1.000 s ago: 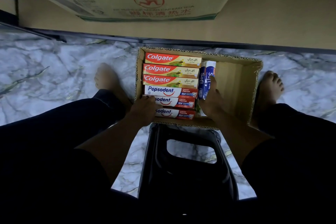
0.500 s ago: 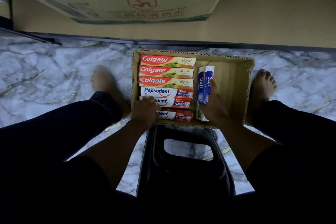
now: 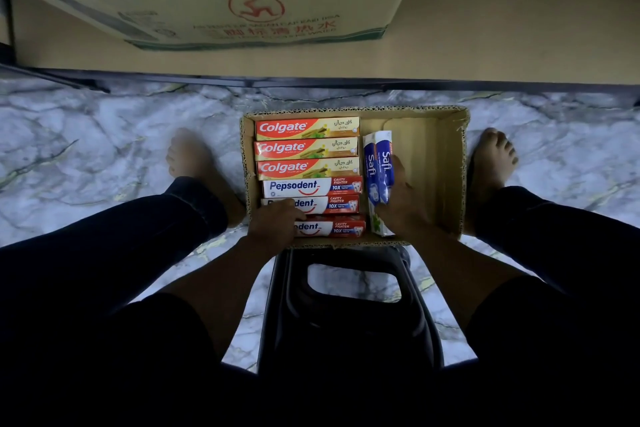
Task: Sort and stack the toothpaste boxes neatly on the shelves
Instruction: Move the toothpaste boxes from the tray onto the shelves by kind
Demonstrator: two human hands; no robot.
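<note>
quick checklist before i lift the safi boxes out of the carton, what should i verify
1. Right hand on the Safi boxes: ok, it wraps them from the right side.
2. Grip firmness: cannot tell, the fingers are hidden behind the boxes.
3. Left hand clear of the lift: ok, it rests on the Pepsodent boxes, apart from the Safi boxes.
4. Room in the carton to pull out: ok, its right half is bare.
5. Colgate boxes undisturbed: ok, three lie in a neat row.
6. Free shelf space: cannot tell, only a large cardboard box shows above.
</note>
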